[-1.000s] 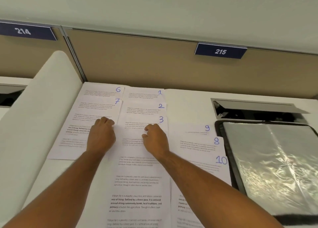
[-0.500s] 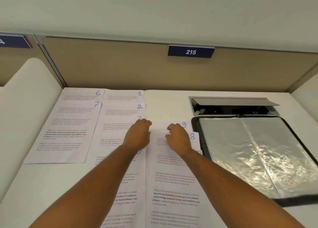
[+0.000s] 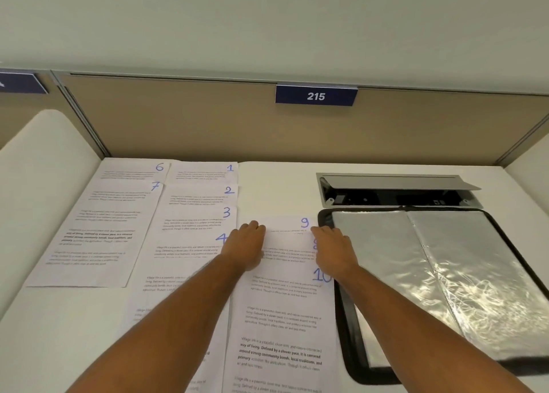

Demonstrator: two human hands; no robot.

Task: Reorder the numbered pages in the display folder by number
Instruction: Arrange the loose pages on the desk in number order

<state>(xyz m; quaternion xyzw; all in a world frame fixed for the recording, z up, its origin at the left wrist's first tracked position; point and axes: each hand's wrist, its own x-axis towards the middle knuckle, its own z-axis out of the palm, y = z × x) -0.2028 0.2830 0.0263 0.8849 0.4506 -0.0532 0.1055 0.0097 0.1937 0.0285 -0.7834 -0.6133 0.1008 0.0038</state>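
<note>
Both hands shifted rightward from page 3 onto page 9; left hand and right hand, fingers curled, pressing its side edges. Sorting step; next: reseat below page 8.

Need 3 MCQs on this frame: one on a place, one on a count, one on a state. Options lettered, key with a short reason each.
1. Where does the display folder lie relative to the page stacks?
A. left of them
B. right of them
C. on top of them

2. How many separate stacks of numbered pages lie on the desk?
A. two
B. three
C. five

3. What state is the display folder in?
A. closed
B. standing upright
C. lying open, sleeves showing

Key:
1 B: it lies beside the stack with page 9, on its right.
2 B: one stack starts with page 6, one with page 1, one with page 9.
3 C: two shiny sleeve pages lie flat, spread out.
</note>
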